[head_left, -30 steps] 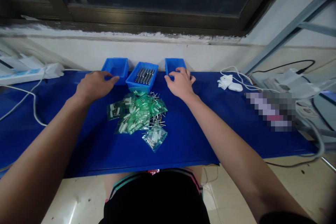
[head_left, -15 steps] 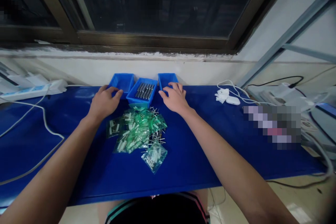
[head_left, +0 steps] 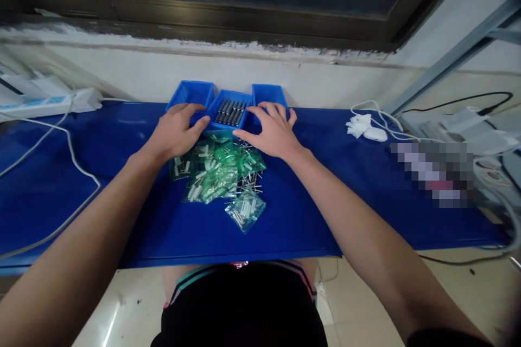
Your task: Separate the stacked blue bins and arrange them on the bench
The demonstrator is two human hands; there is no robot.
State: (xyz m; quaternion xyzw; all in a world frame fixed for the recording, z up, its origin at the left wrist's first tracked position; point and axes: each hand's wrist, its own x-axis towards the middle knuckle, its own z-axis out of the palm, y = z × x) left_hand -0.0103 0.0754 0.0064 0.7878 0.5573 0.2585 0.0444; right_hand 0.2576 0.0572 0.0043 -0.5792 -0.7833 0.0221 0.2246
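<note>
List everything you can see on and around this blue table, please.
bins: three, blue, side by side at the table's far edge
rods: a batch, grey metal, in the middle bin
bags: a pile, clear green, in front of the bins; one lies apart, nearer the person
pins: loose, metal, at the pile's right edge
table: one, blue top, under the window
power strip: one, white, far left
cables: white, across the left side
charger: one, white, with cord, right of the bins
left hand: open, by the left bin, over the pile's edge
right hand: open, fingers spread, by the right bin
</note>
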